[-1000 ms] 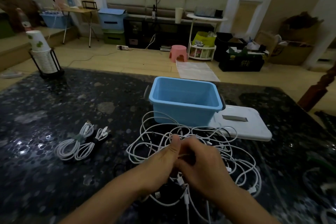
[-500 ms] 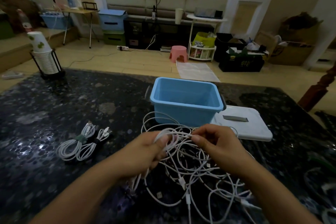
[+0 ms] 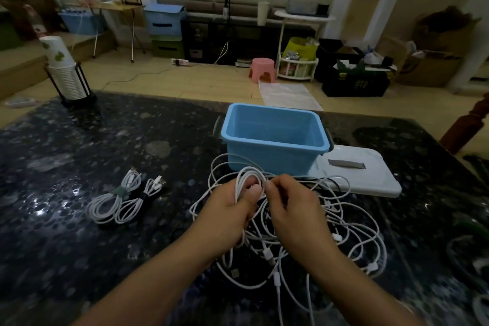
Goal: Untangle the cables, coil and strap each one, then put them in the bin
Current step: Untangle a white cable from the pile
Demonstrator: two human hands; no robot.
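Table [image 3: 79, 259]: dark, speckled, glossy; bears everything below.
Bin [image 3: 275, 140]: blue, open-topped, upright at the far middle; inside looks bare.
Lid [image 3: 370, 177]: white, flat, just right of the bin, touching its base.
Tangle [image 3: 344, 225]: white cables in loose loops, in front of the bin, spread under and around both hands; plugs scattered among the strands.
Cup stack [image 3: 63, 69]: paper cups in a black wire stand, far left corner.
Left hand [image 3: 227, 212]: over the tangle, fingers curled round a bundle of white loops, thumb pressed on top.
Right hand [image 3: 296, 209]: close beside the left, fingertips pinching a strand at the loops.
Coils [image 3: 116, 201]: two finished white ones, side by side left of the tangle, well apart from the bin; one tied with a green strap, the other with a dark one.
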